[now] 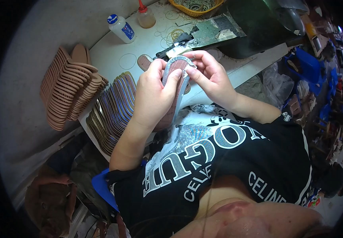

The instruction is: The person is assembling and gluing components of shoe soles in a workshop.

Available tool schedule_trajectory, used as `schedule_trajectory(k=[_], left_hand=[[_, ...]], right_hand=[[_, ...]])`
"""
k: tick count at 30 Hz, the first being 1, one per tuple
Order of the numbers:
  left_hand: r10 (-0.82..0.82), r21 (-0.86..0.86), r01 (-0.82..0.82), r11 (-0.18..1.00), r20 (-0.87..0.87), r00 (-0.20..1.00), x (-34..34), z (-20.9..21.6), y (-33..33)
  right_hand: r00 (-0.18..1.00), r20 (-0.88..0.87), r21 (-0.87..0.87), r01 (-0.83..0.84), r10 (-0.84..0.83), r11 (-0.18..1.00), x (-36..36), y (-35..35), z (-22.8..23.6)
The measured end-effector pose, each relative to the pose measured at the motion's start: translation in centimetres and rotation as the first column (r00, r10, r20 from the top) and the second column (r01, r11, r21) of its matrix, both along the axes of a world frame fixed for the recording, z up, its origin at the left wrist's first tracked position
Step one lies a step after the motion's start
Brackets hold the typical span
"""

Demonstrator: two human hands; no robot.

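Both hands hold one shoe insole, raised above the near edge of the table. It has a reddish-brown face and a grey rim with short marks around the rounded upper end. My left hand is wrapped round its left side, thumb pressed on the face. On the opposite edge, close to the rounded end, my right hand pinches the rim between thumb and fingers. The fingers behind the insole are partly hidden. The insole's lower end reaches down beside my left wrist.
Left of my hands, a row of dark-edged insoles lines the white table. Tan soles lean against the wall. Behind are a white bottle, a red-tipped bottle, a yellow basket of bands and a green metal plate.
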State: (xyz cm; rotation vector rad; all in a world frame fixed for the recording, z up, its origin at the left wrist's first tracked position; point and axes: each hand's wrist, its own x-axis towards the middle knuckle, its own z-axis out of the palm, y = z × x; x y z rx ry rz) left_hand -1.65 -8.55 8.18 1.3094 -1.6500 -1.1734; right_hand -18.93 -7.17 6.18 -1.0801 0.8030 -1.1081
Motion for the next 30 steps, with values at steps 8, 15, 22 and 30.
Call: schedule_trajectory(k=[8, 15, 22, 30], left_hand=[[0.062, -0.078, -0.051, 0.996, 0.145, 0.987, -0.4, 0.2, 0.4], [-0.149, 0.172, 0.152, 0.973, -0.031, 0.988, 2.4, -1.6, -3.6], [-0.318, 0.456, 0.264, 0.850, 0.045, 0.947, 3.6, -1.2, -9.3], [-0.309, 0.534, 0.274, 0.800, -0.025, 0.951, 2.8, -1.0, -10.3]], right_hand=[[0.989, -0.117, -0.138, 0.077, -0.094, 0.987, 1.5, 0.4, -1.1], [0.959, 0.049, 0.298, -0.279, 0.278, 0.913, 1.8, 0.4, -1.7], [0.947, 0.261, 0.368, -0.279, 0.189, 0.887, 3.7, -1.3, -1.9], [0.918, 0.314, 0.378, -0.354, 0.241, 0.856, 2.1, -2.5, -2.0]])
